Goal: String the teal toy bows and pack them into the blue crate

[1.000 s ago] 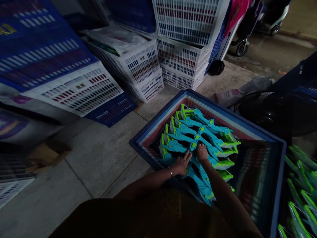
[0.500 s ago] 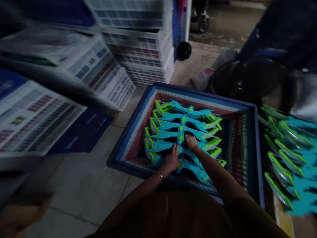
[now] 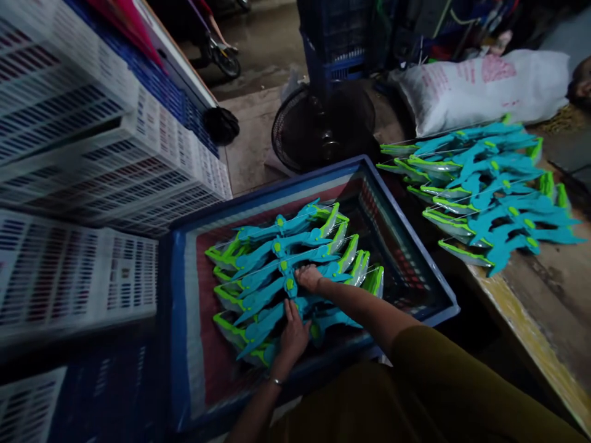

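Several blue-and-green toy bows (image 3: 277,246) with thin strings lie nested in a row inside a large blue crate (image 3: 406,227) lined with striped woven sheeting. My left hand (image 3: 294,337), with a bracelet at the wrist, rests on the near bows, its fingers stretched out along their middle part. Just beyond it, my right hand (image 3: 308,278) is closed, its fingers curled down at the middle of a bow; the fingertips are hidden.
More toy bows (image 3: 498,184) lie on a low surface (image 3: 549,295) to the right. A black fan (image 3: 323,129) stands past the crate, near a white printed sack (image 3: 484,89). White slatted crates (image 3: 83,264) are stacked on the left. At the back, a wheel (image 3: 226,61) shows.
My view has swung to the right, bringing the bows on the side surface and the white sack into sight. Both hands stay among the bows in the crate.
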